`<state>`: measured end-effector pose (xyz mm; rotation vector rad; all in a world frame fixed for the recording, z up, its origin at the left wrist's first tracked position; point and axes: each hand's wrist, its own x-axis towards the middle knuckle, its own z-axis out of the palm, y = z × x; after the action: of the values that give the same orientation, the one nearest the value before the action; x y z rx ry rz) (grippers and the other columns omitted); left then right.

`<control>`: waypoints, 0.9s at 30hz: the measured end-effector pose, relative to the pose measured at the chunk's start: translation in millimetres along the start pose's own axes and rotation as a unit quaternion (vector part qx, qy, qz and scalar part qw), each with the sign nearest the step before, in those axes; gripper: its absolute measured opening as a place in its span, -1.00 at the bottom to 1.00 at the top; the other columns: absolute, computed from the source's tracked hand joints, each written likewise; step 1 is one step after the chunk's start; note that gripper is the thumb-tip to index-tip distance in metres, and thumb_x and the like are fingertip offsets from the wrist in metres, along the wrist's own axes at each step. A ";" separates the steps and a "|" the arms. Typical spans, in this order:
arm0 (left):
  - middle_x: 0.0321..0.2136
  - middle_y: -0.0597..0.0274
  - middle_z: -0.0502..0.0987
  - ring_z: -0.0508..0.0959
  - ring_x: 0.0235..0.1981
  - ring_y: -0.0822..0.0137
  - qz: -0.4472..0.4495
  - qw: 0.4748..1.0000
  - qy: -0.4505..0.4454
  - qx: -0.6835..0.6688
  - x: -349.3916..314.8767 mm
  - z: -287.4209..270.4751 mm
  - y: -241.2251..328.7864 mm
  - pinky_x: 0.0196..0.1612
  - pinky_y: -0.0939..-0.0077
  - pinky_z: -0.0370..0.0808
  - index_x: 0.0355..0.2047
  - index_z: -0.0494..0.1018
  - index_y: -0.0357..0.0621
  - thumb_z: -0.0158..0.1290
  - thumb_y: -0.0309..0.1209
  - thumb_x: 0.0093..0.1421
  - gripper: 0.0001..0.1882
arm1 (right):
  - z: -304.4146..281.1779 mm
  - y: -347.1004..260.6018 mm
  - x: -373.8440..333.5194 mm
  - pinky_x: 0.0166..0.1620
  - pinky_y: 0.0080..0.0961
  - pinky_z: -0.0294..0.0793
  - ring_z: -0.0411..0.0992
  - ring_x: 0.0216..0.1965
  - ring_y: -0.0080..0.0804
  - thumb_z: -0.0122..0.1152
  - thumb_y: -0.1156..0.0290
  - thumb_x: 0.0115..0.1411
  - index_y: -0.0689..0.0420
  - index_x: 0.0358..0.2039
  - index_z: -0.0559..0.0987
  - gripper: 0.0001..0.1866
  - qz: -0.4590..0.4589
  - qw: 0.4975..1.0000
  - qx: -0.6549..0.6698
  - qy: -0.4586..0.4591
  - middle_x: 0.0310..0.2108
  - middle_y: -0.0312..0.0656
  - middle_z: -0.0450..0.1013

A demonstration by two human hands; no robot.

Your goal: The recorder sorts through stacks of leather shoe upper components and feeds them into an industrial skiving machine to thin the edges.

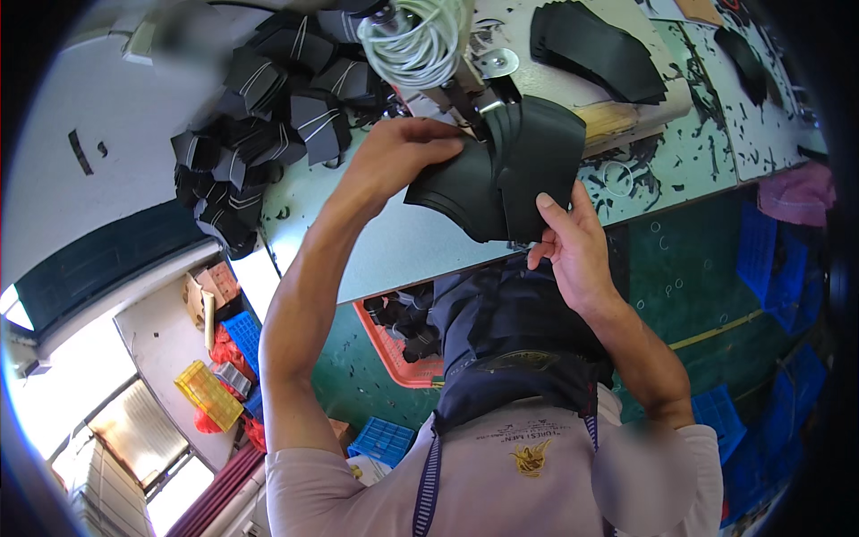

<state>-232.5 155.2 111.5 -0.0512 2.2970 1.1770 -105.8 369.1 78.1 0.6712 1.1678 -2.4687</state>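
Note:
Several black, leather-like cut pieces [541, 148] lie fanned and overlapping under the head of a bench machine [465, 94]. My left hand [407, 154] is closed on their upper left edge, close to the machine head, with thumb and fingers together. At their lower right corner my right hand [577, 246] grips the edge, its thumb on top and its other fingers curled beside and below. The machine's working point is hidden behind the pieces.
A coil of pale tubing [412, 45] hangs on the machine. Banded black bundles [259, 134] crowd the table's left. A black stack [595, 49] lies at the back right, among dark scraps. Under the table is a red basket [403, 358] with black pieces.

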 end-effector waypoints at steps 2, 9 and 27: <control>-0.31 0.18 0.65 0.58 -0.33 0.45 -0.051 0.997 -0.024 -0.053 -7.4 -4.3 -0.4 -0.18 0.56 0.48 -0.11 0.62 -0.32 0.27 -0.29 0.12 -0.60 | 2.1 -0.3 -1.8 -0.62 -0.65 0.48 0.24 -0.55 -0.75 0.16 0.34 0.33 0.07 0.22 0.28 -0.51 -0.005 1.000 -0.002 0.000 -0.33 -0.41 0.35; -0.38 0.14 0.66 0.61 -0.39 0.38 -0.040 0.998 0.017 -0.045 -5.4 4.3 2.0 -0.23 0.54 0.50 -0.21 0.65 -0.31 0.29 -0.28 0.09 -0.65 | -1.0 -4.3 -3.2 -0.62 -0.67 0.49 0.25 -0.52 -0.74 0.16 0.35 0.33 0.06 0.23 0.27 -0.51 -0.007 1.000 0.008 0.006 -0.32 -0.40 0.35; -0.40 0.26 0.62 0.55 -0.45 0.49 -0.022 0.999 0.019 -0.028 1.2 9.8 0.7 -0.35 0.57 0.46 -0.11 0.58 -0.27 0.25 -0.38 0.15 -0.68 | -7.6 -6.5 -7.2 -0.51 -0.59 0.59 0.44 -0.36 -0.58 0.15 0.36 0.32 0.08 0.21 0.28 -0.52 -0.009 1.000 0.015 0.022 -0.11 -0.24 0.40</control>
<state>-229.2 163.3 106.9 -0.1450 2.2836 1.2291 -100.8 379.7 81.9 0.7292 1.1588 -2.5028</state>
